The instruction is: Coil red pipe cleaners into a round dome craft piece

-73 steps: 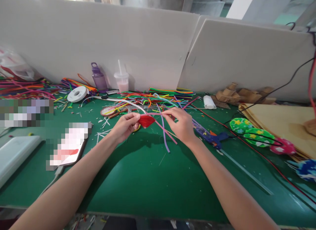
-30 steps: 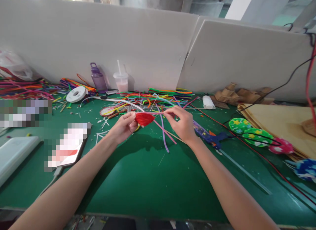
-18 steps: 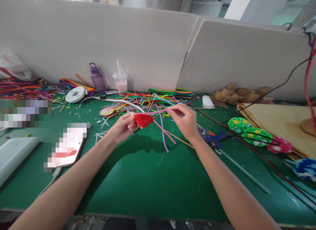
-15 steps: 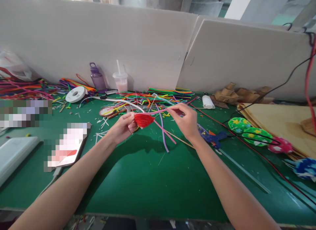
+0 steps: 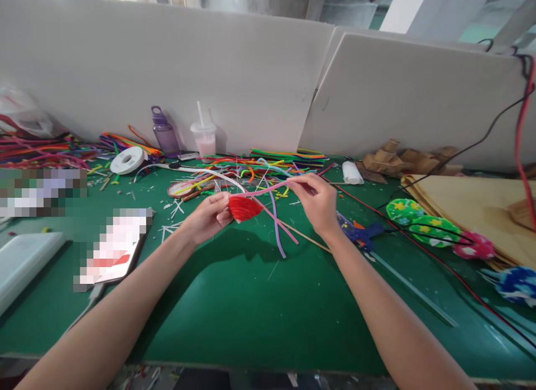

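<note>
My left hand (image 5: pixel 208 218) pinches a red cone-like piece of coiled pipe cleaner (image 5: pixel 245 209) at its left edge. Along that piece's upper rim runs a pink pipe cleaner (image 5: pixel 271 189), its far end between the thumb and fingers of my right hand (image 5: pixel 315 203). It stretches above the green table in a slight bow. Where its left end sits under my left fingers is hidden. Beneath and behind lie a loose purple pipe cleaner (image 5: pixel 277 233) and another pink one. A blue glue gun (image 5: pixel 365 235) rests on the table just right of my right wrist.
Behind the hands spreads a heap of coloured pipe cleaners (image 5: pixel 221 176). A white spool (image 5: pixel 127 160), purple bottle (image 5: pixel 164 134) and drink cup (image 5: pixel 204 139) stand at the back. At left are a phone (image 5: pixel 119 250) and a white box (image 5: pixel 29 261); patterned fuzzy pieces (image 5: pixel 439 231) lie right.
The red piece has turned slightly and dipped a little. My right hand has shifted a touch to the right, with the pink pipe cleaner still held between both hands.
</note>
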A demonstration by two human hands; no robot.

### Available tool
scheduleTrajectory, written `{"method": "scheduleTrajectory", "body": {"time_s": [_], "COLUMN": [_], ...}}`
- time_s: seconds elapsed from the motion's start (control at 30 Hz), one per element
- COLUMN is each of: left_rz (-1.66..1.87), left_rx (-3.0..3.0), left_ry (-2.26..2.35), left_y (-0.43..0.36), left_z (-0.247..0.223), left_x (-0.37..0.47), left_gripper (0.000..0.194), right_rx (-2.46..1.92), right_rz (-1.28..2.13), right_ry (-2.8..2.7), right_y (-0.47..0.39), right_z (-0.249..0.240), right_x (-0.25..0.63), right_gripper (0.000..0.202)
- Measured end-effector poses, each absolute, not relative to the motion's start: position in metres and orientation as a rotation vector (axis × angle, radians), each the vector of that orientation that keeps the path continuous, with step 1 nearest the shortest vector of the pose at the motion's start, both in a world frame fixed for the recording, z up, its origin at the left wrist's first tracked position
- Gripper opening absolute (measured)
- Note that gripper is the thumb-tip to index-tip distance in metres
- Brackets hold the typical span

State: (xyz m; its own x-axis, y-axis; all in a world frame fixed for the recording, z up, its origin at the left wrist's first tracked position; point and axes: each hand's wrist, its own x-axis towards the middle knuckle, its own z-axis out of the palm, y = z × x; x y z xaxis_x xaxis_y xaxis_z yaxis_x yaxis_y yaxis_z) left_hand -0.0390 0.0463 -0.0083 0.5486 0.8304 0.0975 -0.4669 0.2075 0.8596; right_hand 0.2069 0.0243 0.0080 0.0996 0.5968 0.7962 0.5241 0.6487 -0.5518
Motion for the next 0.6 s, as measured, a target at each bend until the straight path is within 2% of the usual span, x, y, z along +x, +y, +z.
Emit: {"method": "scheduleTrajectory", "body": {"time_s": [0.3,0.6], "left_rz": [1.134,1.139], "left_rx": [0.837,0.786], "left_ry": [0.375,0.364], "left_y": [0.045,0.041], "left_z": [-0.001,0.001], "left_x": [-0.036,-0.035], "left_gripper": [0.026,0.018], "right_rx": [-0.968,-0.992], "right_rz": [0.190,0.458], "right_ry": [-1.724,-1.849], "right_y": [0.022,0.021], "right_z": [0.003,-0.005], "right_x": [0.197,0.189], "right_gripper": [0.012,0.010]}}
